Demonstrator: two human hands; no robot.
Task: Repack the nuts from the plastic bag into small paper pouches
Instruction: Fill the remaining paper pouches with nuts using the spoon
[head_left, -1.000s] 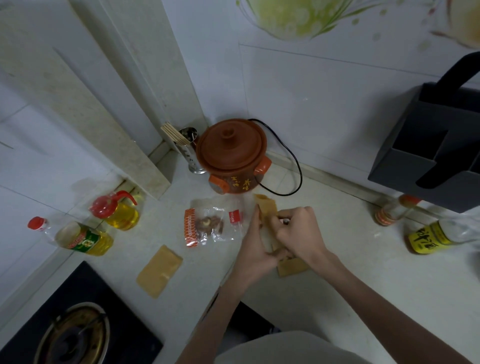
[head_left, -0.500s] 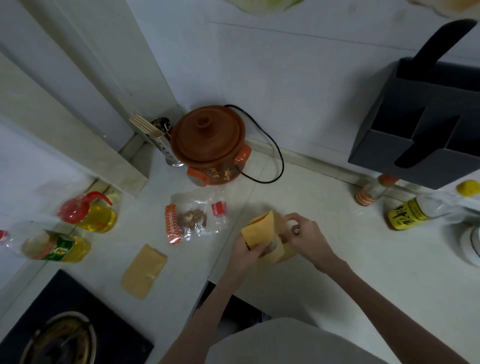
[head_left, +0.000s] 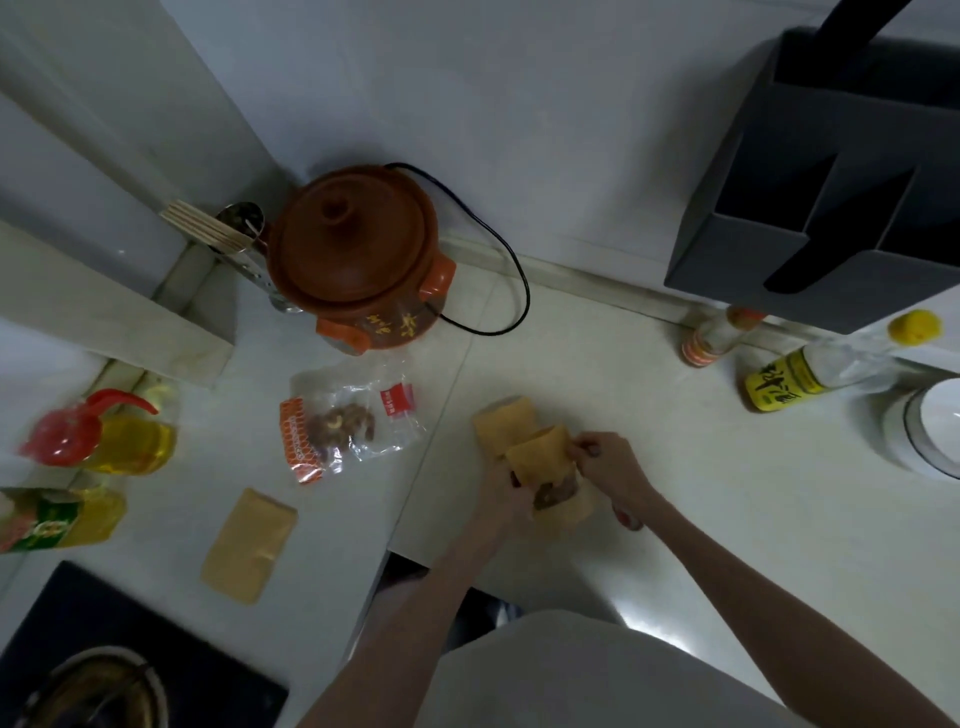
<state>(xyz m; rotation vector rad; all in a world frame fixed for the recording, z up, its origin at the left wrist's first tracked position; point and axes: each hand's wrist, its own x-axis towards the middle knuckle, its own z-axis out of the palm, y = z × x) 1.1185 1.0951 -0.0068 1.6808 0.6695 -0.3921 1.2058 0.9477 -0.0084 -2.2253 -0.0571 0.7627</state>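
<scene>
Head cam, looking down at a pale kitchen counter (head_left: 727, 519). Left hand (head_left: 506, 493) gripping the lower left side of a small paper pouch (head_left: 543, 460), right hand (head_left: 608, 462) pinching its right edge with curled fingers. Brown nuts (head_left: 556, 491) showing in the pouch mouth between both hands. Second tan pouch (head_left: 506, 423) sticking up right behind, touching the first.

Clear plastic bag (head_left: 345, 423) lying flat further left, with an orange printed strip and a small clump of nuts in its middle. Spare flat pouch (head_left: 249, 545) lying well apart, nearer the stove (head_left: 135, 670). Brown clay pot (head_left: 358, 254) with lid on, against the wall, black cord looping beside it. Two bottles of yellow oil (head_left: 109, 441) at far left, yellow-labelled bottle (head_left: 810, 374) lying at right, white bowl (head_left: 930, 431) at the right edge. Whatever sits inside pot and bowl can't be made out.

Versus half a second back: pouch flap folded down lower, bowl more in view
</scene>
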